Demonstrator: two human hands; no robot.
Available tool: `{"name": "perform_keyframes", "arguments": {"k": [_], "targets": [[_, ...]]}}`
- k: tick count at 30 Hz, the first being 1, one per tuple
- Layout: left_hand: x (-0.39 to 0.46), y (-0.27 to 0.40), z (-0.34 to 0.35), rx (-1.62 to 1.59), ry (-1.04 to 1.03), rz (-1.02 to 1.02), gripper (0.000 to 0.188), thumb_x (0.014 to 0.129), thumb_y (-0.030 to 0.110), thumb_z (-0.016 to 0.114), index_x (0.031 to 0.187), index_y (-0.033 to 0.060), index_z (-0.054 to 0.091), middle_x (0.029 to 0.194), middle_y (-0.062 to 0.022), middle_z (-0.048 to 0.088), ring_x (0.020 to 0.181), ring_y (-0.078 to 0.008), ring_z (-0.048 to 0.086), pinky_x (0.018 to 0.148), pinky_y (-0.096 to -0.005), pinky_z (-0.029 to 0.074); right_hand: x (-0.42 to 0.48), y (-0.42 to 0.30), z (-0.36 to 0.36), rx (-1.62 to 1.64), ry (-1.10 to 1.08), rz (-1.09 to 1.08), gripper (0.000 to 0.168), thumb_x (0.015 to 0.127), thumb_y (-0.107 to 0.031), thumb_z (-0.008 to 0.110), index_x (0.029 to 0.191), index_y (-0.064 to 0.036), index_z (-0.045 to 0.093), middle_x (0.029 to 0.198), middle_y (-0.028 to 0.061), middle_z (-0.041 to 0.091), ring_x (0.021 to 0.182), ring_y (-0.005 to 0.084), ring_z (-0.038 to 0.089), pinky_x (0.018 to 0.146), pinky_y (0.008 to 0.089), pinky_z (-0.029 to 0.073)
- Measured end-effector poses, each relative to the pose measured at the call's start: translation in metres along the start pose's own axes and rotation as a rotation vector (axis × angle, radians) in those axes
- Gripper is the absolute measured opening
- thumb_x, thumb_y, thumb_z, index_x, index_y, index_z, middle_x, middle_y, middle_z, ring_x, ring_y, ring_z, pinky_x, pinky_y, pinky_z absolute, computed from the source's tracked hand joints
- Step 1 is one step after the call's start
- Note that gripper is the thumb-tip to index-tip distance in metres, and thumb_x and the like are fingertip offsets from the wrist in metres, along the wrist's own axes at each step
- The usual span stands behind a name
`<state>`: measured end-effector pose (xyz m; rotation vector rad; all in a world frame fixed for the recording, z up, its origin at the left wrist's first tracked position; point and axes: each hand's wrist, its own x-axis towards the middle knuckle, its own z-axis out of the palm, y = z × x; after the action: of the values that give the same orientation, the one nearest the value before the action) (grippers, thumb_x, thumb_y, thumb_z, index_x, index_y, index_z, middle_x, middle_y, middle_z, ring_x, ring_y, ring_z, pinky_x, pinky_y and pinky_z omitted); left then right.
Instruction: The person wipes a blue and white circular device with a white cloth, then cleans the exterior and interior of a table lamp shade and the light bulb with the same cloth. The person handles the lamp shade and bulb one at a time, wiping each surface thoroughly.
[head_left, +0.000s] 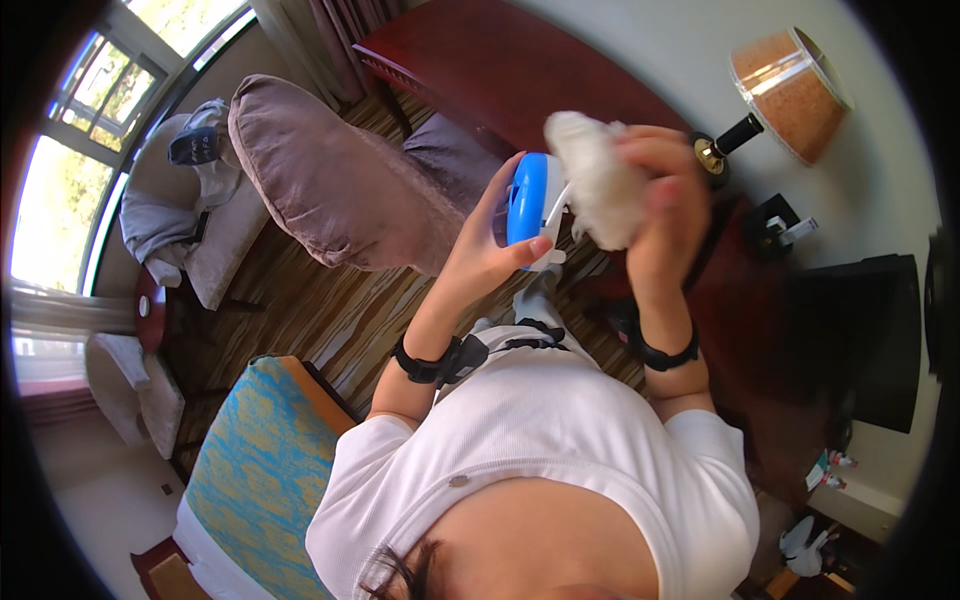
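My left hand (487, 244) grips a round blue-and-white plastic device (531, 199) by its edge, with the thumb on the near side. A thin white strip or cord (556, 206) shows at its white side, close to the fluff. My right hand (664, 206) is closed around a fluffy white cloth or duster (600, 176), held just right of the device. Motion blurs this hand and the fluff. Whether the fluff touches the device, I cannot tell. Both are held up in front of my body. Each wrist wears a black band.
A mauve upholstered chair (337, 180) stands ahead, by a dark red wooden desk (480, 60). On the right are a table lamp (787, 97) and a television (862, 337). A bed (262, 465) lies at left, armchairs (225, 247) by the window. Striped carpet (330, 300) covers the floor.
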<state>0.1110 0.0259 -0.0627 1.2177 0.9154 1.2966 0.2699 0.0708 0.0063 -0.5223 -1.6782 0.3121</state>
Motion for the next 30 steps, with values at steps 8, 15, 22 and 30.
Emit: {"name": "perform_keyframes", "arguments": {"k": [8,15,22,30], "targets": [[-0.01,-0.002,-0.003,-0.211,-0.108,-0.236,0.084,0.078,0.056,0.055,0.135,-0.0017,0.033,0.125,-0.0121,0.048,0.111,-0.0208,0.052,0.09,-0.0325,0.044,-0.02,0.036,0.031,0.302,-0.327,0.304,0.033,0.096,-0.022,0.042,0.082,-0.001,0.063,0.076,0.0107,0.062,0.069,0.0229,0.058,0.064,0.0323,0.044],[-0.004,-0.009,-0.003,-0.33,-0.148,-0.357,0.091,0.076,0.061,0.058,0.136,-0.0014,0.033,0.126,-0.0137,0.049,0.112,-0.0235,0.053,0.095,-0.0356,0.043,-0.016,0.033,0.022,0.589,0.058,0.911,0.029,0.097,-0.022,0.043,0.084,-0.001,0.059,0.074,0.0094,0.061,0.062,0.0167,0.056,0.057,0.0292,0.045],[0.005,-0.01,0.004,-0.071,-0.175,-0.176,0.092,0.074,0.056,0.063,0.138,-0.002,0.032,0.126,-0.013,0.049,0.11,-0.0199,0.05,0.092,-0.0325,0.042,-0.007,0.022,0.001,0.747,0.307,0.93,0.032,0.098,-0.026,0.041,0.074,-0.007,0.049,0.063,0.0042,0.048,0.061,0.016,0.049,0.063,0.028,0.043],[0.005,-0.007,-0.004,-0.47,-0.14,-0.19,0.085,0.08,0.064,0.041,0.138,0.0045,0.03,0.125,-0.0219,0.049,0.103,-0.0372,0.057,0.073,-0.0492,0.054,0.006,0.005,-0.032,0.858,0.166,0.629,0.04,0.098,-0.034,0.043,0.072,-0.006,0.053,0.062,0.0001,0.049,0.053,0.0066,0.045,0.05,0.0211,0.036]]}}
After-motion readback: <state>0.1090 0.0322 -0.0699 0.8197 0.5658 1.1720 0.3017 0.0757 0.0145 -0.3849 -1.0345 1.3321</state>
